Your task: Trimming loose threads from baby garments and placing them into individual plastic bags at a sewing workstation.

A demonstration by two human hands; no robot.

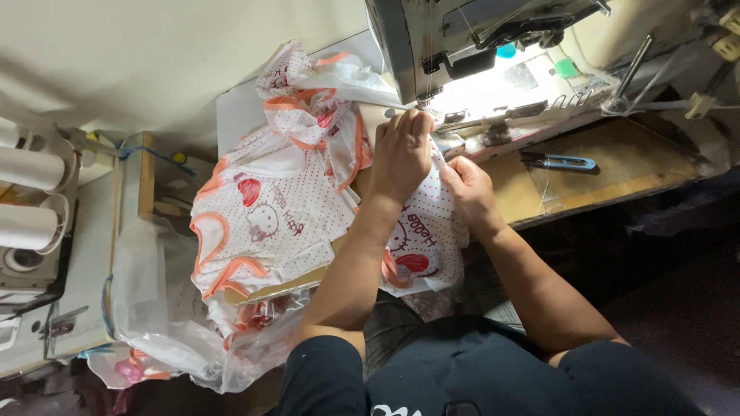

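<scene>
A white garment (pixel 432 223) with red dots, a red heart and a cartoon cat print lies under the needle of a grey sewing machine (pixel 462 38). My left hand (pixel 401 150) presses flat on the fabric just in front of the needle. My right hand (pixel 465 185) pinches the fabric's edge close beside it, to the right. A heap of similar white garments with orange trim (pixel 270 208) is piled on the table to the left of my hands.
Blue-handled thread snips (pixel 559 161) lie on the wooden table (pixel 632 166) to the right. A clear plastic bag (pixel 166 323) with more pieces hangs at the lower left. White thread cones (pixel 31 166) stand at the far left.
</scene>
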